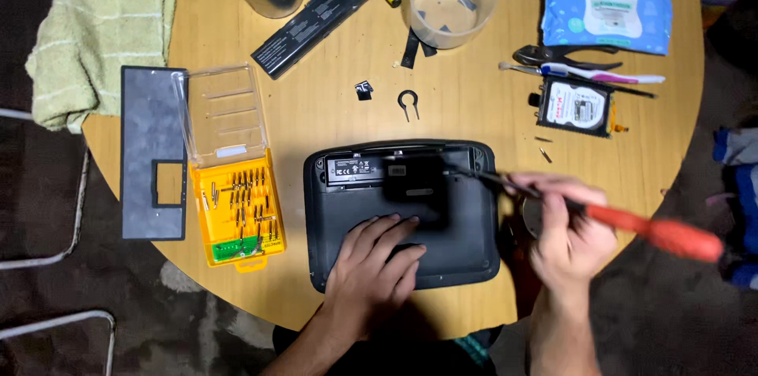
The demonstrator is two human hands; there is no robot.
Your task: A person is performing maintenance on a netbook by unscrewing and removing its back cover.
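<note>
A person's left hand (373, 261) lies flat, fingers spread, on an upturned dark laptop (403, 214) at the round wooden table's (332, 112) near edge, while the right hand (564, 226) grips an orange-handled screwdriver (632, 222), tip at the upper right corner; firm downward pressure and a squarely seated tip look key.

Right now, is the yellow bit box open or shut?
Open. The bit box has its clear lid flipped back flat on the table, and the bits in the yellow tray are uncovered.
</note>
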